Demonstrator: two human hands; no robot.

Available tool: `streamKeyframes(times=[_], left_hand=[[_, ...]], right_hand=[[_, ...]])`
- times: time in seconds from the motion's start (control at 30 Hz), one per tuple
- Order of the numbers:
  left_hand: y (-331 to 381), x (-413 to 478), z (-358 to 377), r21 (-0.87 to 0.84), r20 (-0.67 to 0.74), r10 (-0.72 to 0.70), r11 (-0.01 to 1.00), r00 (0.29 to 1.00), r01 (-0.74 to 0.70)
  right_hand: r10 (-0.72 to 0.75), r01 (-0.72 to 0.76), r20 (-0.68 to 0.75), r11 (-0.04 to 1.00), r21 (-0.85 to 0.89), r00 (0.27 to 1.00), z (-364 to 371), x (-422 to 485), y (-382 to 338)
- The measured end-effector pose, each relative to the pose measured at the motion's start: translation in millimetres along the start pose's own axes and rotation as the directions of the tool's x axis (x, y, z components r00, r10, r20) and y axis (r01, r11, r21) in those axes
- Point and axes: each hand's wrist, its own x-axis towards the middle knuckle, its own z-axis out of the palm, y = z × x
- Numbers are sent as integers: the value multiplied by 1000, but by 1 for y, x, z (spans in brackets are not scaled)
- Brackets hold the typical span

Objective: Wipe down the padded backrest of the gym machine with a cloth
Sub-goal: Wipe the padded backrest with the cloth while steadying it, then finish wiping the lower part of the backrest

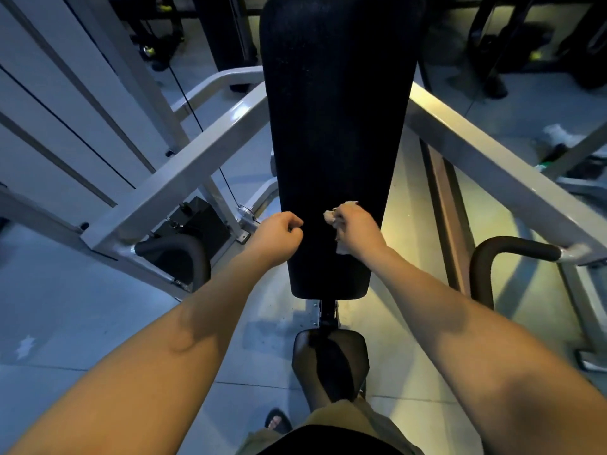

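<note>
- Pressing cloth (330,216) against backrest (335,126), lower centre of frame.
- Clutching cloth in right hand (356,226), fingers curled round it.
- Resting left hand (279,236) at backrest's left edge, fisted, holding nothing.

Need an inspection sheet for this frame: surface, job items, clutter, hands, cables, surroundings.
surface: black backrest, long pad, dimly lit.
job's things: pale cloth, bunched against the lower backrest.
clutter: pale unidentified item on the floor, right.
hands: right hand grips the cloth; left hand curled, empty, at the pad's left edge.
cables: thin black cable running down to pulley.
surroundings: grey frame, curved handle, seat.
</note>
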Motion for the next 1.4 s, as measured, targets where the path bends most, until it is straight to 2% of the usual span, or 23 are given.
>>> streamKeyframes(times=[0.13, 0.2, 0.33, 0.47, 0.57, 0.63, 0.7, 0.8, 0.9, 1.0, 1.07, 1.13, 1.2, 1.3, 1.4], left_hand=[[-6, -18, -2, -131, 4, -13, 991, 1000, 14], [-11, -30, -6, -229, 36, 23, 973, 999, -14], [-21, -56, -19, -363, 88, 92, 930, 992, -54], [-32, -75, -39, -450, 19, 115, 888, 993, -94], [-36, -85, -58, -512, -63, 37, 857, 997, -64], [-38, -88, -67, -631, -51, -60, 776, 997, 14], [-41, -92, -75, -690, -54, -114, 723, 992, 45], [-47, -104, -87, -674, -102, -92, 738, 991, -1], [-53, -114, -102, -606, -152, -55, 794, 987, -49], [-64, -121, -122, -494, -185, -60, 868, 981, -40], [-75, -128, -138, -369, -151, -35, 929, 988, -23], [-82, -135, -153, -249, -50, 5, 968, 999, -17], [-91, -136, -165, -184, 86, 41, 983, 995, -24], [-116, -126, -184, -132, 142, 33, 991, 989, -15], [-154, -105, -208, -307, 93, 44, 952, 995, -14]], right_hand=[[49, -33, -43, 950, 311, 998, -23, -39, -50], [52, -27, -52, 916, 399, 997, -33, -56, -75], [98, -52, -67, 865, 499, 993, -40, -79, -114], [120, -44, -111, 848, 528, 987, -44, -98, -132], [162, -86, -84, 818, 568, 983, -48, -110, -136], [150, -97, -32, 774, 625, 988, -52, -115, -137], [112, -99, 19, 778, 620, 994, -55, -116, -141], [18, -46, 61, 862, 505, 998, -57, -111, -155], [-9, -21, 58, 869, 494, 998, -48, -95, -173], [-22, -63, 118, 742, 668, 993, -34, -74, -187], [-37, -140, 198, 581, 802, 980, -23, -63, -197], [-44, -257, 308, 450, 855, 950, -12, -57, -206], [-119, -303, 375, 394, 868, 919, -1, -52, -215], [-165, -288, 390, 433, 854, 906, 12, -37, -226], [-75, -271, 367, 544, 794, 927, 28, -15, -242]])
